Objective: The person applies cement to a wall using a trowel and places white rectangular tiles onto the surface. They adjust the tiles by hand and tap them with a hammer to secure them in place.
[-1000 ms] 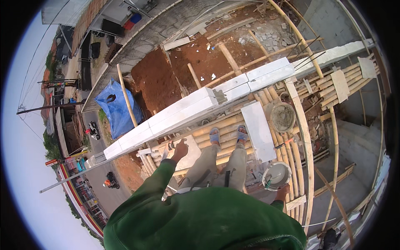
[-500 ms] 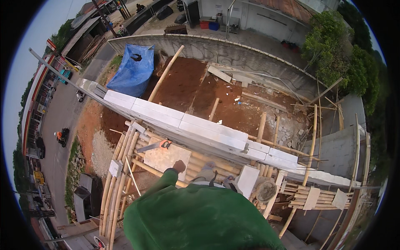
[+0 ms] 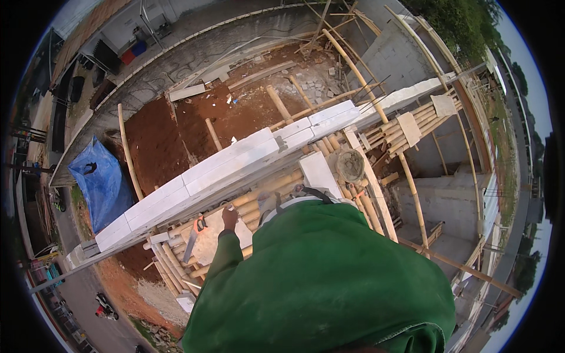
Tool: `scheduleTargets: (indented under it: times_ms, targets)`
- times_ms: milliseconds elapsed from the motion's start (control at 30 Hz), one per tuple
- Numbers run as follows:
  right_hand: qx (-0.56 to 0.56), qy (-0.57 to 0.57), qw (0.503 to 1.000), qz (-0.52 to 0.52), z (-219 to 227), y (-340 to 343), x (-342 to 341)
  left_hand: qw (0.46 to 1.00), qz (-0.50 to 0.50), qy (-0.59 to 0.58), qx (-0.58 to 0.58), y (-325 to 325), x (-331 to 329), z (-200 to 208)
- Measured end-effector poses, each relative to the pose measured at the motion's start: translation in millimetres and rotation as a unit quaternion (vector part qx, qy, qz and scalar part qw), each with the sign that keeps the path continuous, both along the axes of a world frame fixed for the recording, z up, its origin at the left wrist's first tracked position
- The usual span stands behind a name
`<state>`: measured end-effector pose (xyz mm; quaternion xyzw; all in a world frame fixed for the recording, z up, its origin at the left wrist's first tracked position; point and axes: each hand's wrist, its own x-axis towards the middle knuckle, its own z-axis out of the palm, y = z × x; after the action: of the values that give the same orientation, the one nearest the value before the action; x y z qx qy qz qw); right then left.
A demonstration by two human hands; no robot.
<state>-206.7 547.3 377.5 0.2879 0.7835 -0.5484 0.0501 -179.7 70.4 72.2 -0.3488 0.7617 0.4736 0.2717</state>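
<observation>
My left hand [image 3: 229,218] reaches out from a green sleeve, over a pale board [image 3: 207,242] on the bamboo scaffold. Its fingers look bunched together, with a small pale spot at their tips that I cannot make out. Just left of the hand lies a hand saw [image 3: 200,224] with an orange handle, its blade resting across the board's edge. Beyond the hand runs a wall of white blocks [image 3: 226,160]. A loose white block [image 3: 319,174] lies to the right, beside a bucket of grey mortar [image 3: 351,166]. My right hand does not show.
Bamboo poles [image 3: 253,213] form the platform underfoot. A long plank [image 3: 376,194] edges it on the right. Past the wall, the red soil [image 3: 154,147] lies lower, with upright bamboo poles and rubble. A blue tarpaulin [image 3: 103,182] hangs at the far left, above a road [image 3: 94,297].
The view has swung to the right, so the wall, saw and tarpaulin sit further left and tilted. My left hand is now closer to the saw's handle and the wall.
</observation>
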Motion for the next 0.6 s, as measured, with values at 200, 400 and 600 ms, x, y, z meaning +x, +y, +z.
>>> scheduleTargets:
  times_ms: [200, 400, 600]
  targets:
    - [-0.013, -0.018, 0.998, -0.057, 0, -7, 13, 0.969, -0.205, 0.116, -0.078, -7, -32, -41]
    - [-0.027, -0.032, 0.994, -0.098, -3, -15, 20, 0.992, -0.033, 0.007, 0.120, -4, -39, -43]
    - [-0.037, -0.025, 0.987, -0.154, -7, -23, 23, 0.981, -0.051, -0.070, 0.176, 2, -34, -24]
